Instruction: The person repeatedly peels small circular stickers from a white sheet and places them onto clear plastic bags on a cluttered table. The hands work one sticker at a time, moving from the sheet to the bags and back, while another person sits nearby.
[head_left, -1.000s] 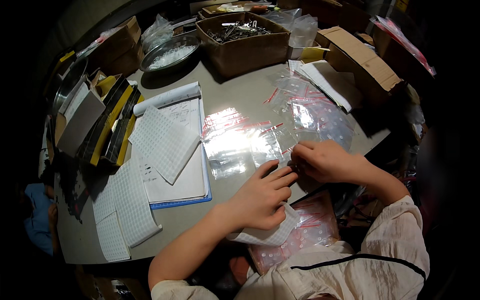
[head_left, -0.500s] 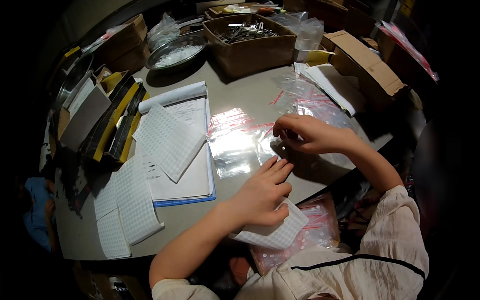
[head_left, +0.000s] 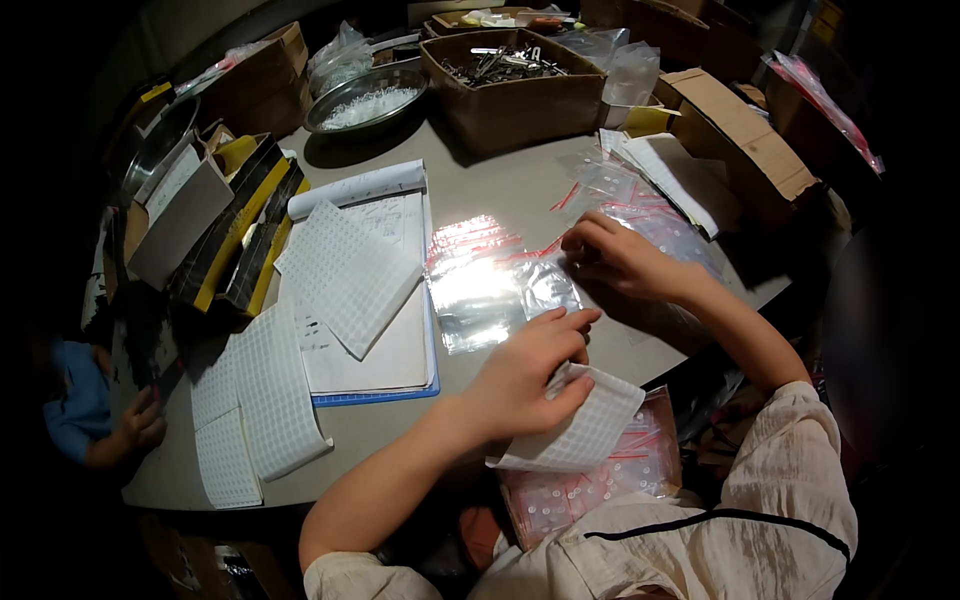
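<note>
My left hand grips a white sheet of small round stickers between thumb and fingers. Its fingertips reach the lower edge of a clear zip bag lying on the table. My right hand is curled closed at that bag's upper right corner, by the red zip strip; whatever its fingertips pinch is hidden. Left of this bag lies a glossy stack of clear zip bags with red strips. Beneath the sticker sheet, near my lap, a box holds zip bags with round white stickers.
More sticker sheets lie on a blue clipboard and at the table's left. Behind stand a metal bowl of small clear pieces and a brown bin of metal parts. Stickered bags lie right. A co-worker's hand is at the left edge.
My left hand has lifted and shifted the sticker sheet to the right. My right hand's fingers have moved up toward the bag's zip edge. The co-worker's hand has come to the table's left edge.
</note>
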